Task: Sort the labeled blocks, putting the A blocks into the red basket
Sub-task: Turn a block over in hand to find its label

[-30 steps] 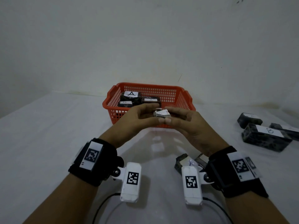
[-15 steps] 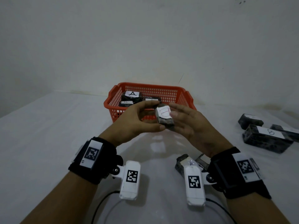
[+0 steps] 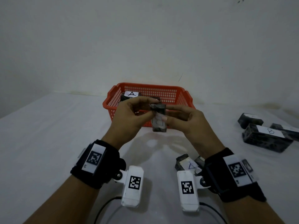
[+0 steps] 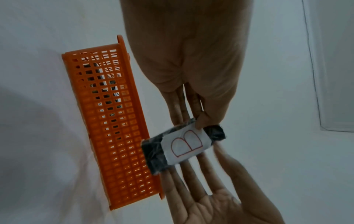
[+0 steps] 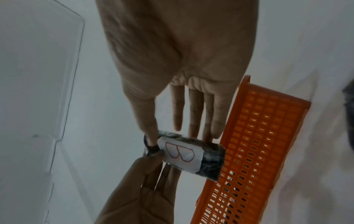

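Block: a dark block [image 3: 159, 118] with a red B on its white label, held up in front of the red basket [image 3: 168, 94] — not in it.
Left hand [image 3: 129, 118]: pinches one end.
Right hand [image 3: 186, 122]: thumb and fingers grip the other end.
Basket: A block [image 3: 131, 95] inside, on the bench [image 3: 48, 143].

Both forearms were bare. The left hand [image 3: 129, 118] and right hand [image 3: 186, 122] had no gloves. Each wrist wore a wide black band: the left band [image 3: 97, 164] and the right band [image 3: 229, 173] each carried a white rectangular tag printed with a black square-pattern marker. A white, rounded camera box hung from each band on a small screwed bracket, the left box [image 3: 133, 185] and right box [image 3: 188, 190] each bearing a similar marker. A thin dark cable [image 3: 105, 207] trailed from the boxes.
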Tool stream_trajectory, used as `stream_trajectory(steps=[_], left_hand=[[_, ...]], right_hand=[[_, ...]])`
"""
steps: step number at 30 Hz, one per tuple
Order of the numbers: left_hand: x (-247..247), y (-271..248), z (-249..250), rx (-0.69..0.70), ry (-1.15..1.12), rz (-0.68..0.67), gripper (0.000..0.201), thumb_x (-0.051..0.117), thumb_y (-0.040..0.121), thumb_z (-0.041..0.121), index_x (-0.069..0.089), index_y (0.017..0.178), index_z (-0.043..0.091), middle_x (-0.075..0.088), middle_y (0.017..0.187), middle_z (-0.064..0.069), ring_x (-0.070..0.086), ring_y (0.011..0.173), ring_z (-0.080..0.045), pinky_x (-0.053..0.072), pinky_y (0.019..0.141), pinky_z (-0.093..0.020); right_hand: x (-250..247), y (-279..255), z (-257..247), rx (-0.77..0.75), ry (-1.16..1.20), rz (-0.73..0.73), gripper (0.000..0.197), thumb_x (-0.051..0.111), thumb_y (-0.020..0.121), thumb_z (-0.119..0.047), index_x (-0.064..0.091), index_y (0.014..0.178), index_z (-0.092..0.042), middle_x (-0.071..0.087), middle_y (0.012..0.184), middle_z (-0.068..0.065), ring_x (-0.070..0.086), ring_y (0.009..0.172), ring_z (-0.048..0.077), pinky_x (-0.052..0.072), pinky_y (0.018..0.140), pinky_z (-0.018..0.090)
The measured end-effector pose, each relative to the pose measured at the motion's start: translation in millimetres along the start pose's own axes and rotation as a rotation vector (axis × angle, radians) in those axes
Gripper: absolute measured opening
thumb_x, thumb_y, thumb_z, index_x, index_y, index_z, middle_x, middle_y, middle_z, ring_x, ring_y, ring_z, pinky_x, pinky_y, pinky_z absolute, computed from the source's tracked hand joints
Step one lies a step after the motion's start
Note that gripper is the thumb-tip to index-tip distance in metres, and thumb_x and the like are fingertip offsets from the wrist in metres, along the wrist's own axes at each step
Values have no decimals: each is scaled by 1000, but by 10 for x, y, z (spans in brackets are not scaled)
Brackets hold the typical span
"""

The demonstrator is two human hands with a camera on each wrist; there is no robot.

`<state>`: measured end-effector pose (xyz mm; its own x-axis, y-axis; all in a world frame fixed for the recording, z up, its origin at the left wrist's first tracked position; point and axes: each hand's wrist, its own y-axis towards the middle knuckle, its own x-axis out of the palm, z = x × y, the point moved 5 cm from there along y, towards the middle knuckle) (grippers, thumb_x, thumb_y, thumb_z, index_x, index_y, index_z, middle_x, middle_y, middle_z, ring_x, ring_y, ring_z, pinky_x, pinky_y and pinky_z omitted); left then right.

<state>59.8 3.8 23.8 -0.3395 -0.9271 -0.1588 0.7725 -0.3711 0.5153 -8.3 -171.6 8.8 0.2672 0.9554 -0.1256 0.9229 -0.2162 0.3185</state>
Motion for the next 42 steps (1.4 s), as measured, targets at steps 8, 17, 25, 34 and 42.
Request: stream_trajectory(steps=[8,17,25,34,42], left_hand=[[34,-29,63,84,-43,-41,26,69,89,-6,73,107,11,75,108,4,73,105,-8,61,87,-25],[119,-52,-89,-130,3,-308,50,63,90,44,66,133,19,72,128,4,66,123,-12,50,109,-44],[100,-45,-146,-158,-119,-264,67,76,79,33,58,140,10,71,130,-1,66,123,-14,52,108,-39],[73,-36,-139,-183,-152,-253,66,76,80,27,57,141,9,71,130,-2,66,123,-15,51,109,-41],[87,-49,-119,-194,-161,-270,75,78,74,35,56,141,10,71,130,-2,67,123,-15,51,109,-41]], right_hand=[[67,-28,1,136,95,-149,35,69,79,-49,79,99,-22,82,109,3,76,110,18,54,108,40],[-84,0,-19,24,27,-59,55,83,70,-36,76,118,-10,81,110,4,76,107,16,57,101,36],[-71,29,22,37,36,-64,82,90,60,-45,67,132,-14,77,123,5,72,120,19,54,109,43],[-66,8,14,14,42,-133,79,88,62,-42,65,133,-16,75,129,2,68,125,16,50,114,46],[-79,13,25,14,45,-140,79,87,61,-39,64,133,-15,75,128,4,69,125,17,50,113,46]])
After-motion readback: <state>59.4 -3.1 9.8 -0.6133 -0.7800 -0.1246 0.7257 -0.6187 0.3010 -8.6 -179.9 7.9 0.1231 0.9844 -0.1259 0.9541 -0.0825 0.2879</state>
